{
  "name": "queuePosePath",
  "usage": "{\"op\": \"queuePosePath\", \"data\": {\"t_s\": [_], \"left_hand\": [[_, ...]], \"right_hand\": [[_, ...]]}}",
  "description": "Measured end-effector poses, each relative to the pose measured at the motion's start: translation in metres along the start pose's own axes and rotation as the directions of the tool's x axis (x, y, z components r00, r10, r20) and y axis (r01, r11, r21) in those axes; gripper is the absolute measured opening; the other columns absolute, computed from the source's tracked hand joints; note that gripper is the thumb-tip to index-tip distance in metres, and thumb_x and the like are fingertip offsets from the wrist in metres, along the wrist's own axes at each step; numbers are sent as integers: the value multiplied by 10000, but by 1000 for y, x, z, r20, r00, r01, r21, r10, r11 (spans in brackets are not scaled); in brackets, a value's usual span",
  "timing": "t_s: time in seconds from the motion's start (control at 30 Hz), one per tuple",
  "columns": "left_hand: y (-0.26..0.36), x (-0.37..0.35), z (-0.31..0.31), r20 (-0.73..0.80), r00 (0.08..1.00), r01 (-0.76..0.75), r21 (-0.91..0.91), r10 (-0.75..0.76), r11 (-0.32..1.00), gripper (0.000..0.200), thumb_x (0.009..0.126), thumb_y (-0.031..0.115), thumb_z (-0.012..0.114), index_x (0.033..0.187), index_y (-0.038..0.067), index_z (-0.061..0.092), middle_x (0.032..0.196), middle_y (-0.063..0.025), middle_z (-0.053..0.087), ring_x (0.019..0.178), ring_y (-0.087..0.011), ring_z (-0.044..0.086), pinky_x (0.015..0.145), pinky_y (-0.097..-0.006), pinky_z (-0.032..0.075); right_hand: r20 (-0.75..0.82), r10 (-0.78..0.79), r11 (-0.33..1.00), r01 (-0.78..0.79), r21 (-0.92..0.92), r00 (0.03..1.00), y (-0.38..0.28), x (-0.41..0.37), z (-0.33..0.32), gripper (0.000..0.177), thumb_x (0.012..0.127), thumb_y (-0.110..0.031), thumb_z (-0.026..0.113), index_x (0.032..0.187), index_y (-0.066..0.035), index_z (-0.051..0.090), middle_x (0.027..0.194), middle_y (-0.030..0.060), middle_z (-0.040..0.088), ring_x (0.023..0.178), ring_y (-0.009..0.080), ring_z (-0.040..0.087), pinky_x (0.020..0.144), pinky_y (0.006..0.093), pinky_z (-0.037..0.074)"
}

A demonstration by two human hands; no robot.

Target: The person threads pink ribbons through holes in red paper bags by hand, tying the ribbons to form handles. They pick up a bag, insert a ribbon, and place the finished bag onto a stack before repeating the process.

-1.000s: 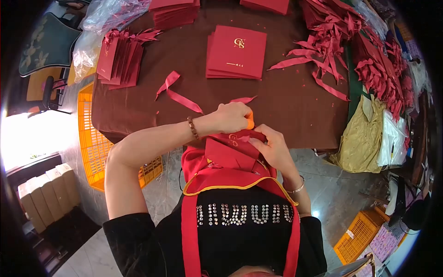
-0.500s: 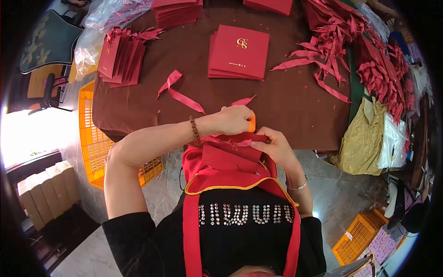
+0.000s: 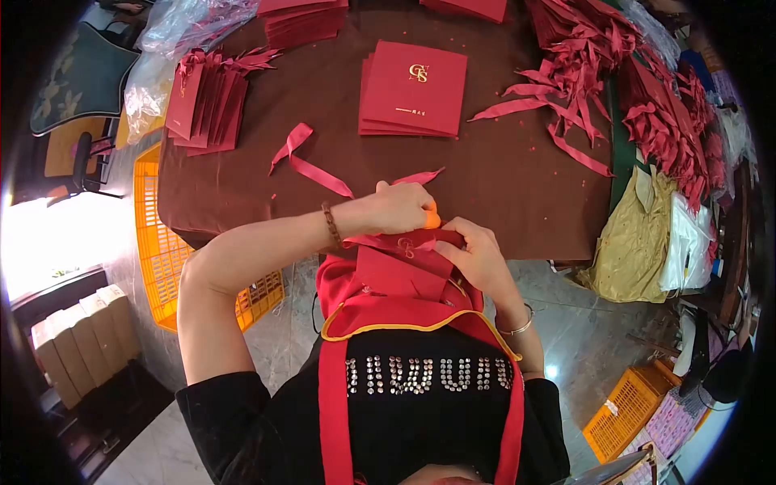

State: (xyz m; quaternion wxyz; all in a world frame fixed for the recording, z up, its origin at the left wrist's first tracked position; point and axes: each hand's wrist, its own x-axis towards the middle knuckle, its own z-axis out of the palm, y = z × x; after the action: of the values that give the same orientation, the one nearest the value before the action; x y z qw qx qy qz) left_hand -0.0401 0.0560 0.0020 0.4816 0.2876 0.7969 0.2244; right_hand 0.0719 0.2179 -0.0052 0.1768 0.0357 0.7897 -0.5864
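Observation:
A red card with a gold emblem (image 3: pixel 406 245) and a red ribbon (image 3: pixel 368 241) across it lies at the table's front edge, over the red apron (image 3: pixel 388 315). My left hand (image 3: pixel 396 208), with an orange cover on one finger, is closed at the card's upper edge; the ribbon passes beneath it. My right hand (image 3: pixel 473 252) pinches the card's right side, its thumb on the face near the ribbon. Another ribbon (image 3: pixel 317 171) lies on the table beside my left hand. Beyond both hands sits a stack of red cards (image 3: pixel 414 89).
The brown-covered table (image 3: pixel 517 194) holds ribboned cards (image 3: pixel 206 105) at left and loose ribbons (image 3: pixel 578 97) at right. An orange crate (image 3: pixel 153 242) stands at the left edge. A gold bag (image 3: pixel 634 242) and a white bag (image 3: pixel 685 250) hang at right.
My right thumb has shifted slightly up and left over the card, and more of its gold emblem shows. The whole view has moved slightly.

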Motion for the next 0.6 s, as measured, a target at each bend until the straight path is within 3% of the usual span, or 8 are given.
{"op": "queuePosePath", "data": {"t_s": [0.13, 0.2, 0.27, 0.33, 0.37, 0.47, 0.53, 0.6], "left_hand": [[0, 7, 18, -208, 974, 86, -22, -89, 996, 326, 827, 338, 480, 908, 90, 676, 882, -105, 670, 939, -273, 606, 871, -449, 374], [4, 5, 13, -215, 974, 61, -44, -69, 997, 315, 828, 333, 481, 901, 95, 674, 889, -107, 668, 933, -276, 606, 869, -444, 373], [8, 2, 3, -218, 975, 32, -47, -42, 998, 305, 828, 329, 483, 894, 99, 672, 895, -110, 666, 926, -279, 606, 868, -439, 372], [6, -1, -5, -206, 976, -66, 18, 69, 998, 299, 860, 311, 451, 891, 113, 674, 903, -111, 661, 910, -293, 602, 848, -425, 386], [-9, 3, -6, -355, 911, -164, 151, 208, 975, 284, 892, 270, 450, 911, 88, 667, 859, -94, 654, 847, -236, 609, 781, -367, 430], [-26, 0, -40, -593, 797, -341, -281, 118, 897, 244, 888, 207, 524, 983, 11, 634, 779, -67, 618, 711, -123, 570, 664, -255, 465], [-20, -20, -48, -564, 822, -245, -235, 73, 940, 257, 887, 233, 531, 998, 23, 629, 819, -99, 639, 730, -161, 605, 681, -277, 478], [-26, -24, -38, -508, 860, -75, -22, 53, 997, 284, 873, 272, 558, 1021, 36, 615, 824, -127, 652, 739, -209, 635, 679, -309, 486]], "right_hand": [[26, -31, 999, 30, 31, 999, 6, 1, 0, 199, 786, -122, 653, 909, 26, 597, 793, 120, 586, 662, 189, 545, 608, 286, 431], [42, -82, 995, 80, 55, 996, 9, 0, 2, 201, 786, -122, 655, 909, 27, 599, 791, 116, 587, 655, 186, 541, 603, 286, 429], [-26, -135, 990, 136, 27, 990, 10, 1, 3, 179, 783, -125, 690, 861, 15, 609, 682, 16, 555, 576, 45, 445, 511, 226, 368], [-14, -88, 995, 89, 49, 996, 12, 0, 1, 176, 787, -126, 688, 863, 10, 606, 691, 11, 557, 580, 43, 446, 515, 227, 371], [2, -40, 997, 40, 69, 999, 12, 0, 0, 173, 792, -128, 686, 865, 5, 603, 701, 7, 560, 585, 41, 447, 519, 228, 375], [-7, -9, 992, 9, 126, 1000, 12, -1, -1, 176, 796, -126, 689, 873, -3, 590, 699, 2, 559, 589, 36, 445, 519, 227, 378], [-32, -62, 991, 65, 114, 998, 14, -1, 1, 180, 793, -122, 693, 874, -4, 586, 696, 3, 555, 592, 33, 447, 519, 225, 377], [-56, -132, 987, 136, 89, 990, 11, 2, -1, 184, 789, -119, 697, 876, -5, 581, 692, 4, 550, 595, 29, 449, 519, 223, 377]]}}
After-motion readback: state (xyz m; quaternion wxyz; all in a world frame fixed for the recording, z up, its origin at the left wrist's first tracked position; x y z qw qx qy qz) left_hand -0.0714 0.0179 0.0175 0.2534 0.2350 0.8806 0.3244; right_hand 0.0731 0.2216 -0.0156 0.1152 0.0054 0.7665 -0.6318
